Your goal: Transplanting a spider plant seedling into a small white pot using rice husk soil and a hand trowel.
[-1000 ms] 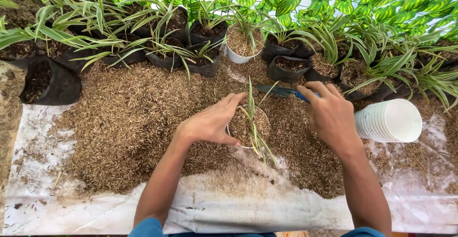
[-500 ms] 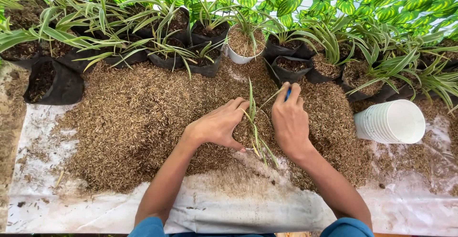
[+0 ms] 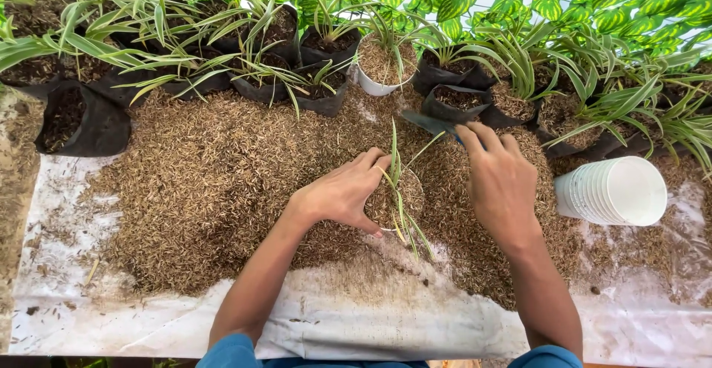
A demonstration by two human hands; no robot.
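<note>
Left hand cups the small pot mid-frame; light, thin-walled, best held by its sides. Right hand grips a trowel; the seedling looks floppy and fragile.

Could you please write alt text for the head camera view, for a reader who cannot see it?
A person's left hand cups a small white pot holding a thin green seedling, while the right hand holds a blue-handled trowel over a heap of brown rice husks. Black grow bags of plants line the back; stacked white plastic cups lie at right.
</note>
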